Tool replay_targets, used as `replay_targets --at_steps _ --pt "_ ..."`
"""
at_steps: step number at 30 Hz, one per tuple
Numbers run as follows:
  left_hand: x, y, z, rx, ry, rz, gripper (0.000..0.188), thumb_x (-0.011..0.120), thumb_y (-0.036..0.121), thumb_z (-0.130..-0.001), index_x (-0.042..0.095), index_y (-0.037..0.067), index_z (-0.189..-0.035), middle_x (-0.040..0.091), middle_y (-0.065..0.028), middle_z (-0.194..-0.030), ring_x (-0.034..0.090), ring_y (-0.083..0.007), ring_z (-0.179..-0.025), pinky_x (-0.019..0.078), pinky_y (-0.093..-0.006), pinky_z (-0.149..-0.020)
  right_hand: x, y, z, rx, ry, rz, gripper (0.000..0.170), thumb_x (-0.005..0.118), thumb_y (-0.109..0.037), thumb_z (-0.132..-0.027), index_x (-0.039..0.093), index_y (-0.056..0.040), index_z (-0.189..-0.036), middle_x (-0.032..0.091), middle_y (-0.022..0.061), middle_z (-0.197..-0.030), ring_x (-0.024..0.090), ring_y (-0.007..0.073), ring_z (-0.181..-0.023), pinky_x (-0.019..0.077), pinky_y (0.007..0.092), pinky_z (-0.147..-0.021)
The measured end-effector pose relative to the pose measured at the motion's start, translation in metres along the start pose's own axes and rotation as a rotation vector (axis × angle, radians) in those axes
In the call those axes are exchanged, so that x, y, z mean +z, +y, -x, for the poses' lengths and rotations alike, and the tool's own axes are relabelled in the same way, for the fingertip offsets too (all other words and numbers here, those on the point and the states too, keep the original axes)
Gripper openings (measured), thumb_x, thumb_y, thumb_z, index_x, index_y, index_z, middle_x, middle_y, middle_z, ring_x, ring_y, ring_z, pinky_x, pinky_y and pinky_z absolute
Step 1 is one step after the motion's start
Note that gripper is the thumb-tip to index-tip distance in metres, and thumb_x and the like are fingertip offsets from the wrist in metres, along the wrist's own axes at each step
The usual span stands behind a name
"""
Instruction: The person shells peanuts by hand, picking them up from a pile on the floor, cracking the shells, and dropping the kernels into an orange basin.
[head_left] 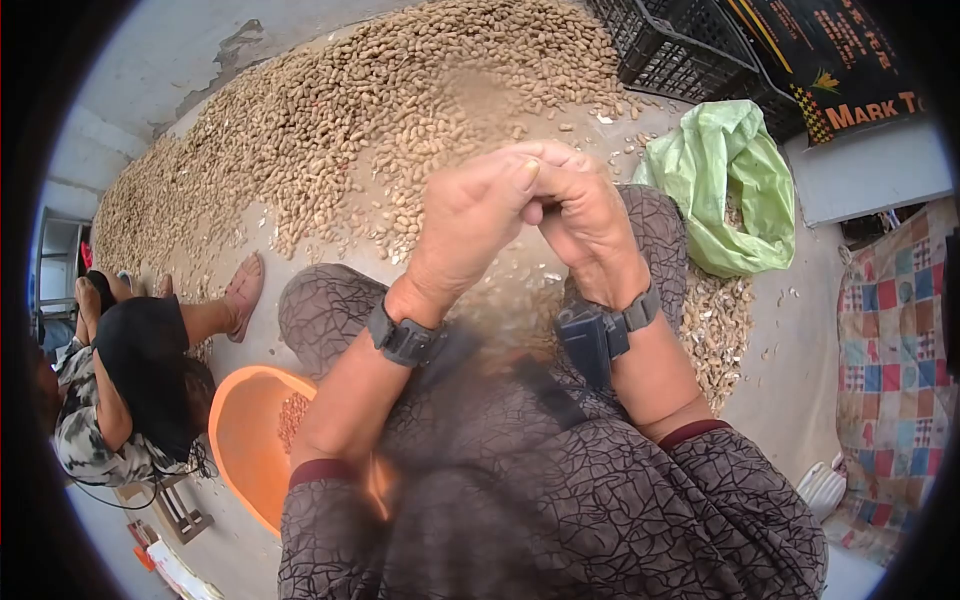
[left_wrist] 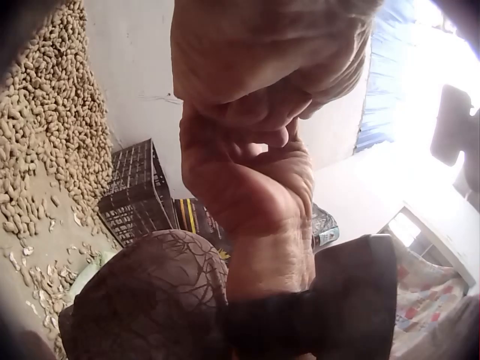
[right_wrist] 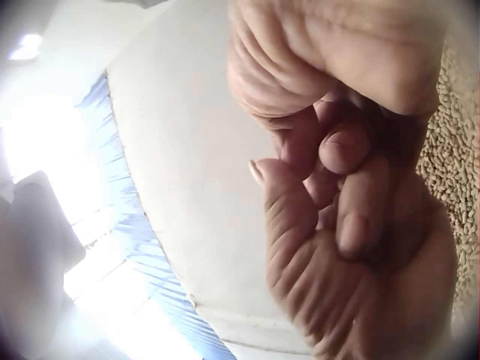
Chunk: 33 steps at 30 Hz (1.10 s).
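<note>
My left hand (head_left: 455,220) and right hand (head_left: 595,220) meet above my lap, thumbs and fingertips pressed against each other. In the right wrist view the fingers of both hands curl inward, with the left hand (right_wrist: 352,300) lower and the right hand (right_wrist: 337,60) above it. Whatever may lie between the fingertips is hidden; I cannot tell what they pinch. Below the hands, blurred peanut shells (head_left: 515,290) lie between the knees. A large heap of unshelled peanuts (head_left: 350,100) spreads ahead. Reddish peanut kernels (head_left: 293,418) lie in an orange basin (head_left: 232,425) by my left arm.
Beyond my right knee sits a green woven sack (head_left: 690,160), with more shells (head_left: 715,330) beside it. A black plastic crate (head_left: 690,60) and a black printed bag (head_left: 860,70) stand behind. Another person (head_left: 145,340) sits at the left. A checked cloth (head_left: 890,350) hangs at right.
</note>
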<state>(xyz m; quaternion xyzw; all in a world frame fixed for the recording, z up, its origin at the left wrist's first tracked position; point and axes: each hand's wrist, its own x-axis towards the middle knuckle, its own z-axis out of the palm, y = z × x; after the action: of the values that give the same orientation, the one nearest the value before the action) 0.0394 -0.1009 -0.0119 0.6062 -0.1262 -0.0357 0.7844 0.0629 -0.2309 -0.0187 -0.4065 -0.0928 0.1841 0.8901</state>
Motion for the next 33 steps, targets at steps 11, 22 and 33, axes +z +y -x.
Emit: replay_targets --at_steps 11,22,33 --pt "-0.009 -0.013 -0.008 -0.195 -0.050 0.278 0.030 0.046 0.010 -0.091 0.053 -0.008 -0.114 0.059 -0.0068 -0.077 0.038 -0.0025 -0.053 0.0298 -0.0148 -0.047 -0.014 0.011 -0.004 0.063 -0.104 -0.050 0.023 0.060 -0.018 -0.087 0.060 0.0037 -0.094 0.063 0.0062 -0.073 0.062 0.0135 -0.061 0.0512 0.0239 -0.061" --pt "-0.010 -0.011 -0.002 -0.069 -0.033 -0.017 0.028 0.043 0.013 -0.092 0.057 -0.009 -0.103 0.060 -0.0091 -0.071 0.037 -0.0043 -0.045 0.0281 -0.0166 -0.041 -0.003 0.007 -0.001 0.036 -0.032 0.135 0.022 0.060 -0.019 -0.087 0.059 0.0028 -0.083 0.060 0.0061 -0.065 0.061 0.0149 -0.058 0.0497 0.0232 -0.056" --pt "-0.014 -0.014 -0.009 -0.183 0.043 0.404 0.025 0.047 0.018 -0.095 0.053 -0.003 -0.105 0.054 -0.0031 -0.068 0.036 -0.0023 -0.046 0.0273 -0.0147 -0.040 -0.002 0.005 -0.001 0.000 0.028 0.235 0.025 0.063 -0.025 -0.086 0.061 -0.0004 -0.082 0.062 0.0038 -0.067 0.059 0.0108 -0.061 0.0441 0.0205 -0.059"
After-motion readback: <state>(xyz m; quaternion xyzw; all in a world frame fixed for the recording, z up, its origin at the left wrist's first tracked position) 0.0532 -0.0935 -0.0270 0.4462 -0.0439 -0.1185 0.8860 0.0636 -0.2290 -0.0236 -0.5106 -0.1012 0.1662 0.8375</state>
